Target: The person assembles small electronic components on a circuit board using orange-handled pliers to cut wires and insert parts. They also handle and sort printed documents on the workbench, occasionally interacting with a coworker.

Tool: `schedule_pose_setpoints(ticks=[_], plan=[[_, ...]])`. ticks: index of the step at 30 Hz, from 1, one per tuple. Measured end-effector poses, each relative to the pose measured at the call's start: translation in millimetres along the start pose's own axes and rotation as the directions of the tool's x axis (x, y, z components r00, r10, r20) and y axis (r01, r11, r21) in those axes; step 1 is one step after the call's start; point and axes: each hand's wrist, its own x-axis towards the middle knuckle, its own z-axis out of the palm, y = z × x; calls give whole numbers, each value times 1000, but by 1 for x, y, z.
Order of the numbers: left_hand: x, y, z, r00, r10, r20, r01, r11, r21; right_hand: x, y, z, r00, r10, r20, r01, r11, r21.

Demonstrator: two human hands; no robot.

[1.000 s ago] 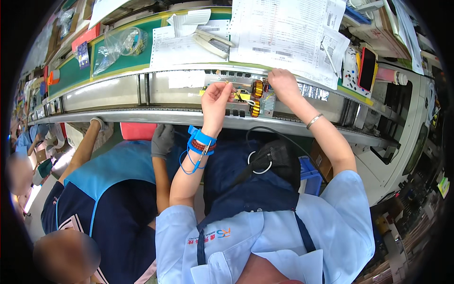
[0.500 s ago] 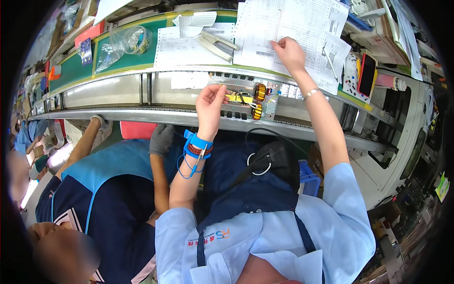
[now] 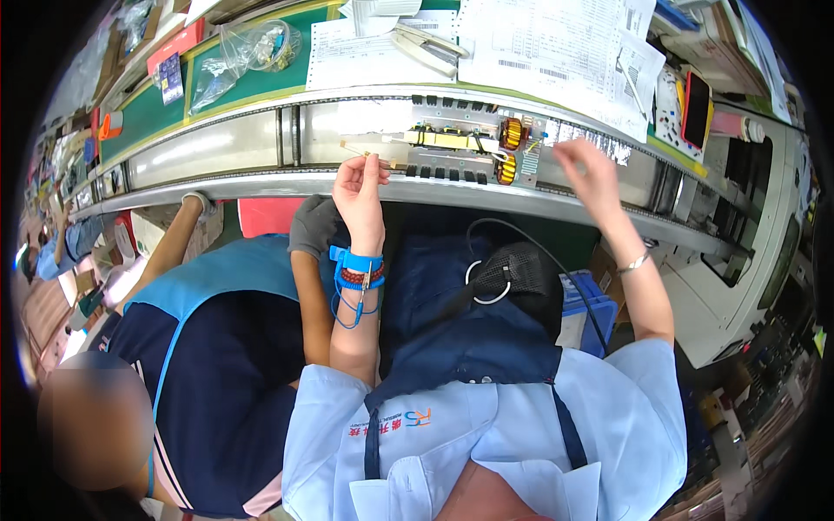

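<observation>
At the conveyor's (image 3: 217, 148) near edge, the left hand (image 3: 358, 184) pinches a small light component (image 3: 372, 156) in closed fingertips beside the circuit board (image 3: 460, 148), likely fragile, best held by its edges, while the right hand (image 3: 595, 174) hovers, fingers spread.

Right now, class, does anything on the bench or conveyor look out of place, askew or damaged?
Nothing is clearly damaged. The circuit board lies flat on the conveyor. Papers overlap untidily on the green shelf, beside a crumpled plastic bag. That is clutter, not a fault.
</observation>
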Motion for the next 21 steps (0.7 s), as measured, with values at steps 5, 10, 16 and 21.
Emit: schedule_pose_setpoints(ticks=[5,10,16,21], plan=[[4,-9,-3,1000,-6,-1,6,996,-89,-42,-16,46,985,-170,16,169,964,-206],[12,-5,-11,1000,31,-1,-31,997,-77,-27,-33,93,952,-304,-25,285,914,-290],[10,-5,-24,998,54,23,-52,997,-64,-22,-26,111,962,-266,55,265,874,-408],[9,-8,-31,998,53,21,-52,998,-44,-23,-22,107,952,-300,68,299,852,-429]])
